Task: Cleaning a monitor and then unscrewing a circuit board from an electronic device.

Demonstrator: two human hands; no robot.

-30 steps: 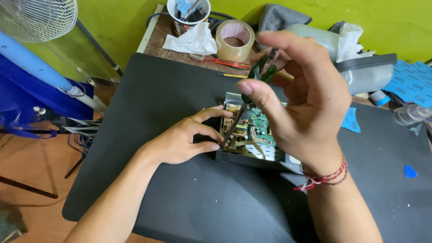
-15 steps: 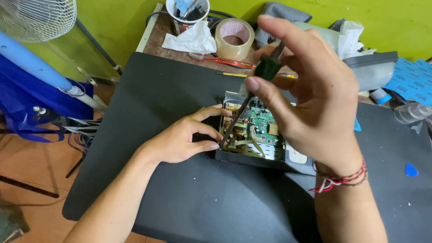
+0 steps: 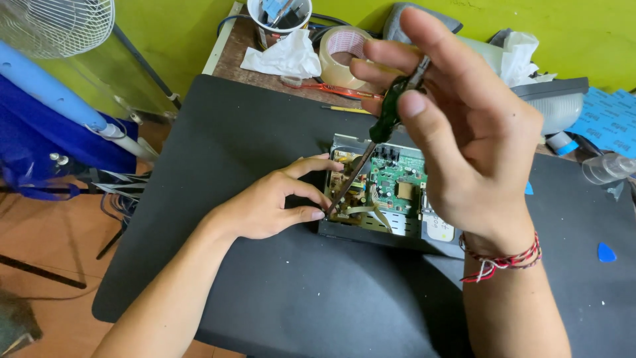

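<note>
A white rectangular label (image 3: 438, 229) was seen on the right part of the opened device, partly covered by a wrist. A cup (image 3: 279, 20) with a printed wrap was noted at the top edge. No screens or signs were observed.
</note>
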